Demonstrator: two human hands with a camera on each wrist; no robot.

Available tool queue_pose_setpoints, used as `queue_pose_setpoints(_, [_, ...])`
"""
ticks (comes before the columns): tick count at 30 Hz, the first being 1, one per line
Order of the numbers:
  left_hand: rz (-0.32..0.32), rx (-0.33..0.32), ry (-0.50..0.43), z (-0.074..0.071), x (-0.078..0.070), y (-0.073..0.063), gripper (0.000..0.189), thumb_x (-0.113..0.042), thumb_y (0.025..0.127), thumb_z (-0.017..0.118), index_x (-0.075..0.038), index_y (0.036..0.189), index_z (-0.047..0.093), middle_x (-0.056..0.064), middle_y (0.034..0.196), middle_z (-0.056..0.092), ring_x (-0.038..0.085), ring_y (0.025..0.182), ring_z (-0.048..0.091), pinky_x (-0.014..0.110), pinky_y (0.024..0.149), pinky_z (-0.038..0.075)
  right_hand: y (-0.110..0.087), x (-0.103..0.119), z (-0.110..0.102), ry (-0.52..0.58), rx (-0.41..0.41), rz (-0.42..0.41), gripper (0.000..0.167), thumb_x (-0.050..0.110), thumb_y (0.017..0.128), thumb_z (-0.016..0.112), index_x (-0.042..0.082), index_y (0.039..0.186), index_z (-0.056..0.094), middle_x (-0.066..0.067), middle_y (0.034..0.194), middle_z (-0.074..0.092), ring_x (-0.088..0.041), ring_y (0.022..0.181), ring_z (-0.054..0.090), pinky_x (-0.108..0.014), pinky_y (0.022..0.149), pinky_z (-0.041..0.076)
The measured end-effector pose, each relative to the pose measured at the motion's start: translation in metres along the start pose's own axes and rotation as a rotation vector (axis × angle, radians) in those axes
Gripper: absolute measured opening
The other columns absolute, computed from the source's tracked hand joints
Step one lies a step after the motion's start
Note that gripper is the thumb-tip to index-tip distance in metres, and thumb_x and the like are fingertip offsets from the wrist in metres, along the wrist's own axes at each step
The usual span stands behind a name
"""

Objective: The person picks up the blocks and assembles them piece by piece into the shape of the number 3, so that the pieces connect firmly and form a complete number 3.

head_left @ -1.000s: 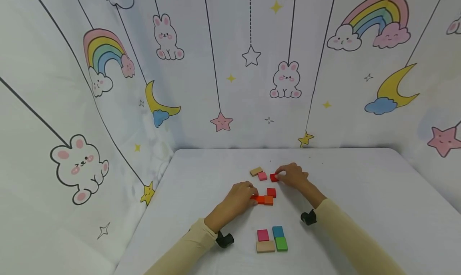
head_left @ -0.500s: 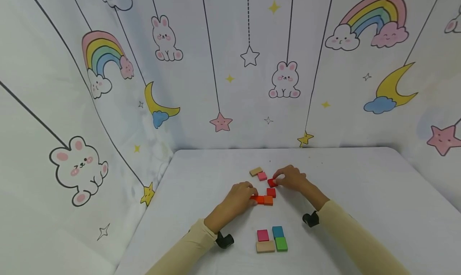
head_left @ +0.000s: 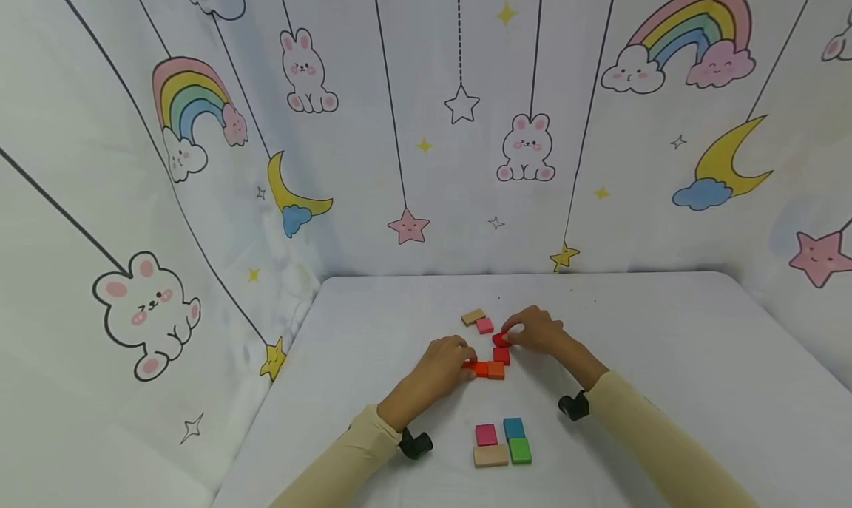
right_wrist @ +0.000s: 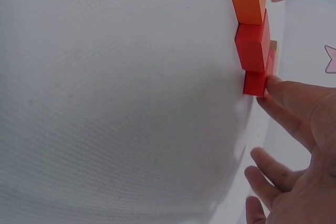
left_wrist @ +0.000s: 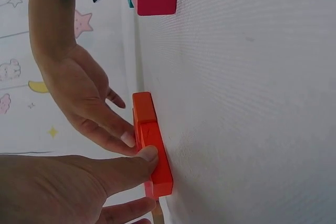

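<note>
one view, left wrist, mostly hides right hand's (head_left: 538, 330) red block (right_wrist: 254, 84).

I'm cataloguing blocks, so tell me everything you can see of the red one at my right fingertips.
The red block is plain, with flat faces and straight edges; its smooth finish could be painted wood. It appears to lie on the white table, turned slightly out of line with the nearer red block; whether those two touch is unclear. The right hand pinches it, partly hiding it in the head view.
</note>
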State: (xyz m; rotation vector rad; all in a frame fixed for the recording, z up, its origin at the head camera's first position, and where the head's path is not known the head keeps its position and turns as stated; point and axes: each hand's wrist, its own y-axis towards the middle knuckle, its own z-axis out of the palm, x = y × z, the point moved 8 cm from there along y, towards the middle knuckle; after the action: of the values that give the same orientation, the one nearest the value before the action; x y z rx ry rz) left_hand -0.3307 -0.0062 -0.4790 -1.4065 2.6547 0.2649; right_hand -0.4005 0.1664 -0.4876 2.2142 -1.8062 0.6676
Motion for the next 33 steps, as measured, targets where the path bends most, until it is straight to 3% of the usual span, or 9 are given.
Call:
queue_pose_setpoints(17, [0.005, -0.011, 0.007, -0.001, 0.000, -0.001, 0.025, -0.029, 0.095, 0.080, -0.018, 0.118, 0.080, 0.004, 0.123, 0.073, 0.020, 0.115, 0.065, 0.038, 0.102, 0.054, 0.005, 0.001, -0.001, -0.017, -0.005, -0.019, 0.027, 0.026, 0.097, 0.075, 0.012, 0.120, 0.079, -0.023, 0.132, 0.066, -0.039, 0.120, 0.058, -0.068, 0.092, 0.049])
queue_pose_setpoints(25, [0.008, -0.006, 0.023, 0.001, 0.003, 0.001, 0.025, -0.030, 0.095, 0.081, -0.019, 0.117, 0.080, 0.004, 0.123, 0.073, 0.020, 0.114, 0.066, 0.038, 0.102, 0.054, 0.026, 0.009, 0.003, -0.068, -0.049, 0.000, 0.028, 0.027, 0.099, 0.074, 0.012, 0.123, 0.077, -0.024, 0.131, 0.064, -0.037, 0.114, 0.058, -0.068, 0.093, 0.049])
queue_pose_setpoints(33, [0.032, -0.008, 0.059, 0.003, 0.002, 0.002, 0.023, -0.032, 0.095, 0.081, -0.021, 0.115, 0.080, 0.004, 0.123, 0.073, 0.019, 0.116, 0.065, 0.037, 0.101, 0.054, 0.034, 0.033, 0.014, -0.157, -0.095, -0.039, 0.016, 0.024, 0.097, 0.077, 0.014, 0.110, 0.080, -0.022, 0.127, 0.064, -0.040, 0.115, 0.058, -0.070, 0.097, 0.047])
